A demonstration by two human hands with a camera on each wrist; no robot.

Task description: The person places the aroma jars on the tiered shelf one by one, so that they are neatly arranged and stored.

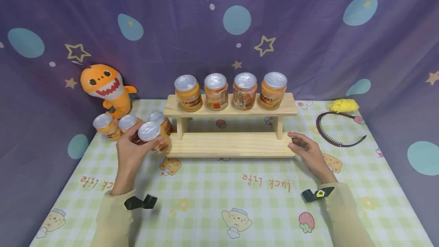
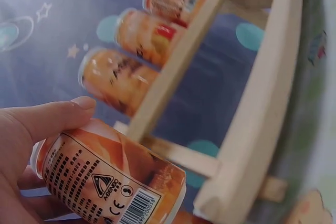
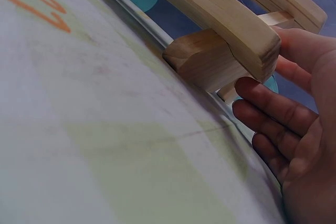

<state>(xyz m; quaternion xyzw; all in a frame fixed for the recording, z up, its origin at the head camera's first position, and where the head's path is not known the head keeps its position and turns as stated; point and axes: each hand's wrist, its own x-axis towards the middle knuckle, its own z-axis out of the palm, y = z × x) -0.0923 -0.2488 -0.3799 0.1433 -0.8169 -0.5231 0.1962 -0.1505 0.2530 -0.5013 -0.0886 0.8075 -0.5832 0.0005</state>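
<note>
A two-tier wooden rack (image 1: 230, 144) is taken here as the landmark. On its upper shelf four orange jars (image 1: 230, 91) with silver lids are stood upright in a row, and its lower shelf is seen bare.

Just off the rack's left end, a fifth jar (image 1: 153, 137) is gripped by the left hand (image 1: 129, 151): thumb and fingers are curled round its body, as is shown plainly in the left wrist view, where the printed label and barcode are turned toward the camera. In the head view the jar's long axis is leaned slightly off vertical, with the lid tipped toward the viewer. It is held close to the lower shelf's left end; whether it is touching the wood cannot be told. The lower shelf therefore lies to the right of the held jar, with the shelf's long axis run left to right, and the left hand is much the nearer to that end.

Three more jars (image 1: 118, 124) are grouped left of the rack, behind the held one.

At the rack's right end, the right hand (image 1: 306, 151) is laid against the lower board with fingers relaxed and nearly straight; nothing is gripped by it, and the end of the board is merely touched.

Farther right of the rack a dark headband (image 1: 337, 132) and a yellow bundle (image 1: 343, 105) are seen, and far left a plush shark (image 1: 108, 89) is propped by the backdrop.
</note>
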